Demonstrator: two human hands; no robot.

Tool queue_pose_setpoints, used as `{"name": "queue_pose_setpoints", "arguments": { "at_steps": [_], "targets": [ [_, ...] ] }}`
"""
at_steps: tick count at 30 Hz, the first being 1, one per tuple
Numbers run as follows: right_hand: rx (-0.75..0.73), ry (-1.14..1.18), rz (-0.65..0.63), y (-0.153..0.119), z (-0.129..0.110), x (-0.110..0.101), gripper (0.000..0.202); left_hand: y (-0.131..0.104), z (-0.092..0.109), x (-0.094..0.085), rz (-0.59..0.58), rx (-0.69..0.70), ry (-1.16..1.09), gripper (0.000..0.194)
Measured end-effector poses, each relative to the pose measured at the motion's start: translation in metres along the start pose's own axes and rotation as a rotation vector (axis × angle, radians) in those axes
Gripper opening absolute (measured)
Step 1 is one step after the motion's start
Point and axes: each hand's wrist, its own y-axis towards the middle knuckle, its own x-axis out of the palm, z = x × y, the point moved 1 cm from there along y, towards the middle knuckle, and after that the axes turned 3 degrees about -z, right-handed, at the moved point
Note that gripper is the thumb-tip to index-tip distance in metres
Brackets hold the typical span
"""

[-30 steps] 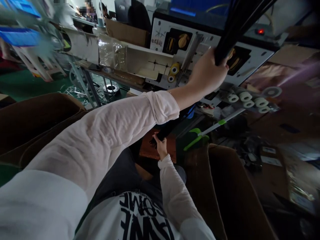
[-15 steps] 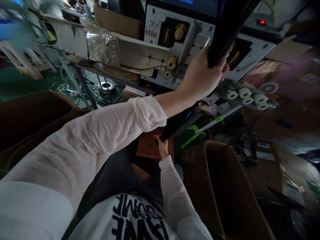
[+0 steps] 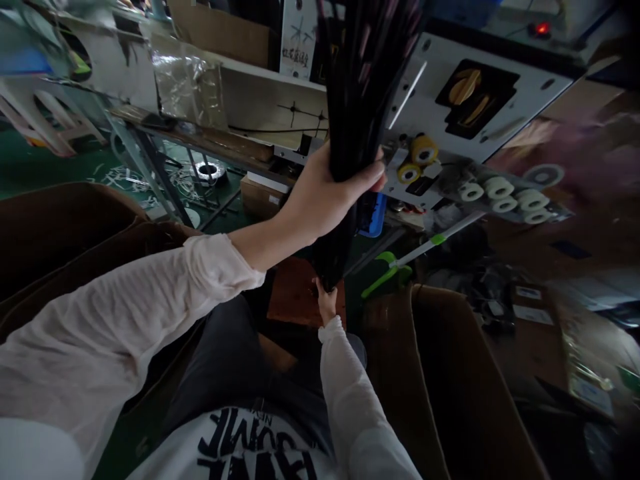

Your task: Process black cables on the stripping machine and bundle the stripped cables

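A long black bundle [image 3: 354, 100] of thin strands stands nearly upright in front of me, its upper end fanned out past the top of the view. My left hand [image 3: 333, 190] is wrapped round its middle, thumb across the front. Low down, at the bundle's narrow bottom end, my right hand [image 3: 327, 297] grips it with closed fingers. Below that end lies a reddish-brown board or stool top [image 3: 293, 300].
Behind stands a machine panel [image 3: 435, 53] with yellow rollers [image 3: 424, 151]. White rolls [image 3: 500, 188] lie right of it. Open cardboard boxes flank me, left [image 3: 65, 220] and right [image 3: 395, 347]. A green-ended pole [image 3: 417, 252] leans at centre right.
My left hand has moved left and slightly down along with the bundle, which now stands more upright with its strands spread at the top. My right hand has barely moved.
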Motion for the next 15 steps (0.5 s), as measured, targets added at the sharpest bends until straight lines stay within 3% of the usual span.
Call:
{"name": "queue_pose_setpoints", "arguments": {
  "at_steps": [3,8,11,15],
  "targets": [
    [0.02,-0.005,0.011,0.004,-0.003,-0.001,0.037,-0.002,-0.006,-0.011,0.08,-0.032,-0.013,0.005],
    [0.042,-0.027,0.046,0.006,-0.011,-0.008,0.033,-0.008,-0.007,-0.024,0.098,0.051,-0.054,0.011],
    [0.047,-0.079,0.046,0.003,-0.012,-0.011,0.032,-0.017,-0.014,-0.027,0.123,0.023,-0.053,0.009],
    [0.037,-0.192,-0.048,0.007,-0.03,-0.023,0.032,-0.031,-0.014,-0.048,0.327,-0.044,-0.071,0.006]
  ]
}}
